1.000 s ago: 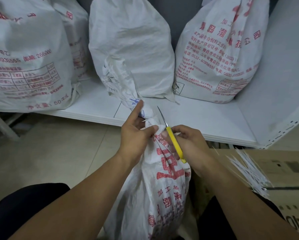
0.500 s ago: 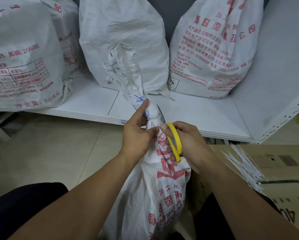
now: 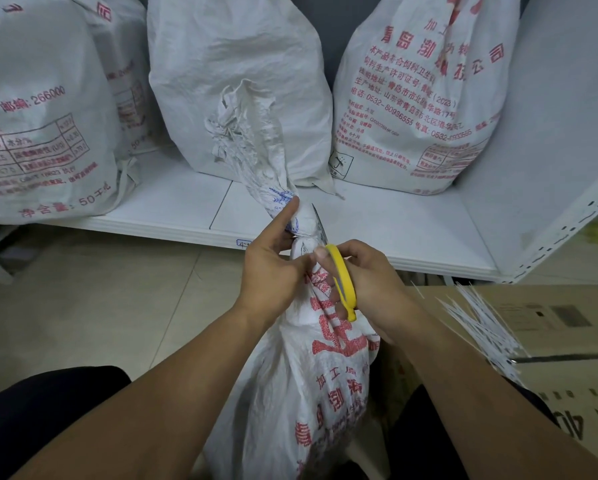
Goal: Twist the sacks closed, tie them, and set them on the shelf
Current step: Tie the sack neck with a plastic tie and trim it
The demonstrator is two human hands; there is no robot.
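1. Change: over the last second the scissors (image 3: 341, 282) have turned in the right hand (image 3: 370, 289), so the yellow loop now faces up and the blade lies against the twisted neck (image 3: 276, 188). Probably the tie's spare tail is being trimmed, so tying looks nearly done and shelving remains; the tie itself is too small to make out
2. Grip: the right hand is closed round the scissor handle; the left hand (image 3: 269, 271) clasps the neck below the twist, forefinger straight along it
3. Task's thing: the sack in hand (image 3: 311, 393) stands before the front edge of the shelf (image 3: 377, 233), not yet on it, its neck leaning over that edge
4. Containers: three filled sacks (image 3: 238, 81) stand on the shelf, from its left end to its back right corner, contents hidden. A cardboard box (image 3: 574, 320) at the person's right carries loose white ties (image 3: 481, 323); its inside is unseen
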